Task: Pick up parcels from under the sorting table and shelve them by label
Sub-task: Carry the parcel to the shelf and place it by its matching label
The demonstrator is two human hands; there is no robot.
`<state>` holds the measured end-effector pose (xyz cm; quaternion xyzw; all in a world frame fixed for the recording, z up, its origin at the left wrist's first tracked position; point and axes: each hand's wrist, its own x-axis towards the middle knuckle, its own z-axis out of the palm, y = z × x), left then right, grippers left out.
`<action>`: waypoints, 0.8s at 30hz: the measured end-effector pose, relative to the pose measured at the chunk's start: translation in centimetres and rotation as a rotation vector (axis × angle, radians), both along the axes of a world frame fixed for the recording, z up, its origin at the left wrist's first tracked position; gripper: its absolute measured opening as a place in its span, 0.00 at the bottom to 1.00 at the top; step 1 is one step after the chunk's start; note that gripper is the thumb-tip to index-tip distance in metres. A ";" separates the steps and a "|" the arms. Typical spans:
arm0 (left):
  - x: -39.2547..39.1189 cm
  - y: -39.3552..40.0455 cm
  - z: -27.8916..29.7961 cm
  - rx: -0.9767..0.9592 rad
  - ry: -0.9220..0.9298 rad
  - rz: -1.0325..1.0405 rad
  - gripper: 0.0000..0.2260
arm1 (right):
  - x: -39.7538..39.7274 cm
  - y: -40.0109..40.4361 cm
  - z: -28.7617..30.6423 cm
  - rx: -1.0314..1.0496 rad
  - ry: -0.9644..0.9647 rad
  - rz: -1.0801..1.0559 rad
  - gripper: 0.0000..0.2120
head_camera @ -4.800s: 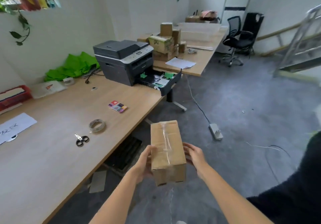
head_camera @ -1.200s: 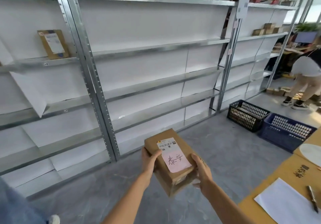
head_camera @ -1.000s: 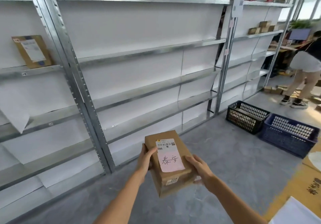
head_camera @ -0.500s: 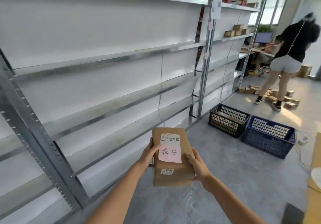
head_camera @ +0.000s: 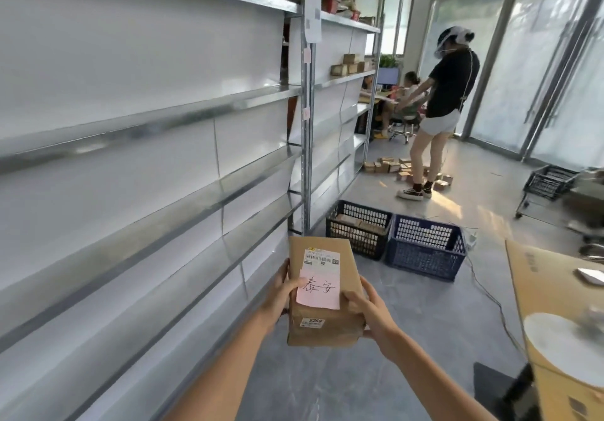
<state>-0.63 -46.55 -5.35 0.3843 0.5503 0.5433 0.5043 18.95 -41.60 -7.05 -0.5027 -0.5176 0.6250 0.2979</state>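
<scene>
I hold a brown cardboard parcel (head_camera: 322,316) in front of me with both hands, its top facing up. A white barcode label and a pink note with handwriting are stuck on top. My left hand (head_camera: 281,293) grips its left side and my right hand (head_camera: 366,314) grips its right side. A long metal shelf rack (head_camera: 183,110) with white back panels runs along my left, its near bays bare. A further bay holds a few small boxes (head_camera: 351,64).
A black crate (head_camera: 358,228) and a blue crate (head_camera: 425,246) stand on the floor ahead by the rack. A person in a black top (head_camera: 447,100) stands beyond them among small boxes scattered on the floor. A wooden table (head_camera: 555,306) edge is at right.
The view has swung right along the rack and moved closer to the crates. The parcel stays gripped in both hands, label up. Earlier I had carried it away from the sorting table.
</scene>
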 end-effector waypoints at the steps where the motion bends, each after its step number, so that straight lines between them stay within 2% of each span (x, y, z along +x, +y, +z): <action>1: 0.2 1.9 -0.2 0.017 -0.007 0.002 0.22 | 0.1 1.7 0.0 0.028 -0.010 -0.021 0.25; 8: 2.4 17.1 -0.5 0.051 -0.004 -0.040 0.17 | 1.8 16.3 1.1 0.147 -0.027 -0.053 0.29; 15: 4.1 32.6 1.0 0.050 0.021 -0.055 0.26 | 3.8 31.1 2.7 0.154 -0.023 -0.042 0.33; 19: 4.2 40.5 0.6 0.055 -0.010 -0.026 0.16 | 4.1 37.8 3.1 0.165 -0.047 -0.019 0.35; 24: 3.7 49.8 0.2 0.043 -0.015 -0.018 0.16 | 3.5 47.4 2.4 0.201 -0.055 -0.016 0.35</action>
